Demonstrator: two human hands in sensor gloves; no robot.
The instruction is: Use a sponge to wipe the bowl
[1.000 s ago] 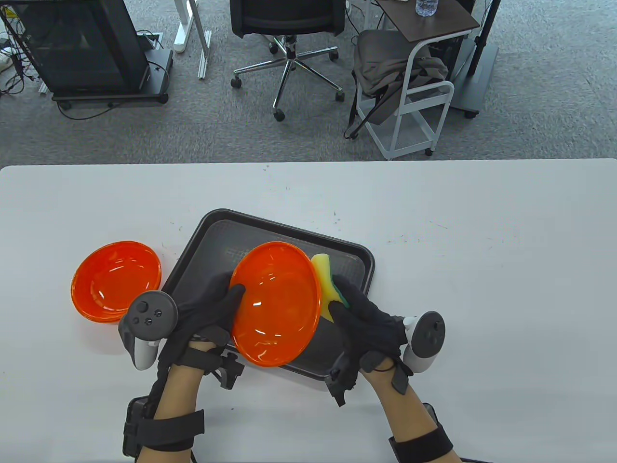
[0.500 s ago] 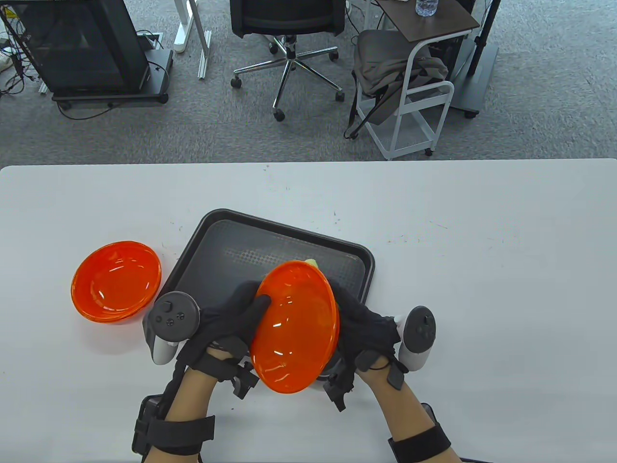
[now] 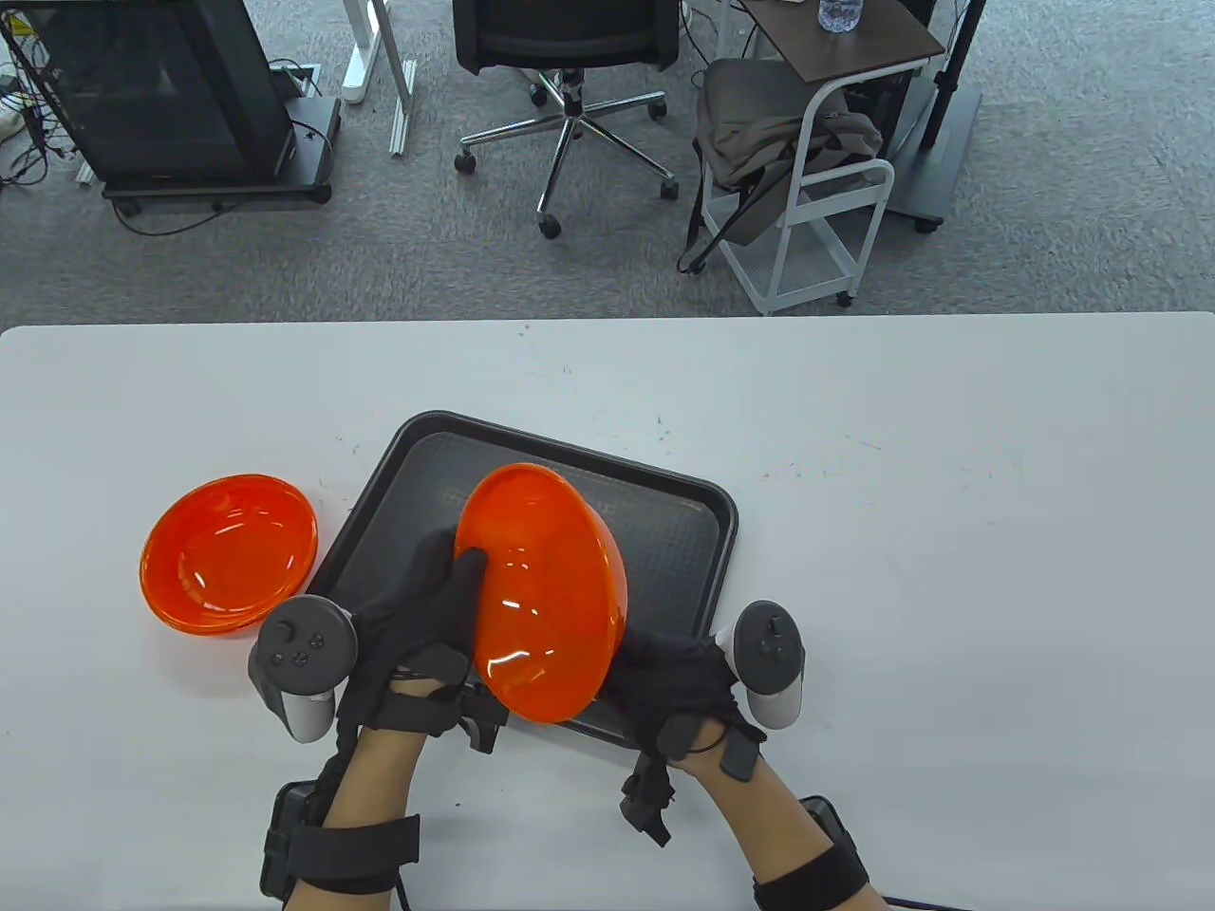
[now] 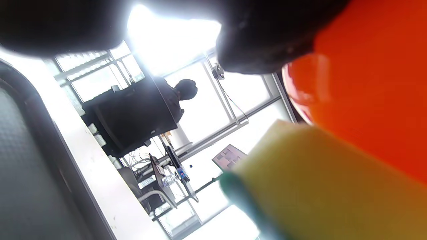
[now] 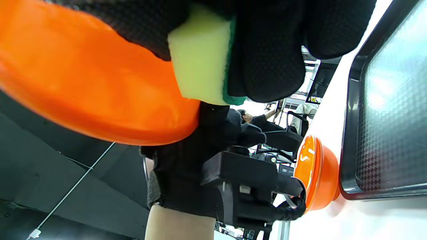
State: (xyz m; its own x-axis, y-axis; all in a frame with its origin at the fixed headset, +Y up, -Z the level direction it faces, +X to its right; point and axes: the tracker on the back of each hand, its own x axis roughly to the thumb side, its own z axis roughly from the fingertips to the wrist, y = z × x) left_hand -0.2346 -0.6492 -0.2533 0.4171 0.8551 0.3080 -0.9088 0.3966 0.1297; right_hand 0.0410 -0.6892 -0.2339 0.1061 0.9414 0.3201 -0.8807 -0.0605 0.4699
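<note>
My left hand (image 3: 432, 607) grips the rim of an orange bowl (image 3: 541, 593) and holds it tilted on edge above the black tray (image 3: 707, 517). My right hand (image 3: 664, 678) is under and behind the bowl and holds a yellow and green sponge (image 5: 201, 60) pressed against the bowl's orange outer wall (image 5: 83, 86). The sponge is hidden by the bowl in the table view. In the left wrist view the sponge (image 4: 320, 186) lies blurred against the bowl (image 4: 370, 86).
A stack of orange bowls (image 3: 228, 553) sits on the white table (image 3: 949, 474) left of the tray, also seen in the right wrist view (image 5: 315, 173). An office chair (image 3: 570, 57) and a white cart (image 3: 816, 180) stand beyond the table's far edge.
The bowl tipped further up on edge and shifted left. My right hand slid down and toward me behind it, and the sponge went out of sight in the table view.
</note>
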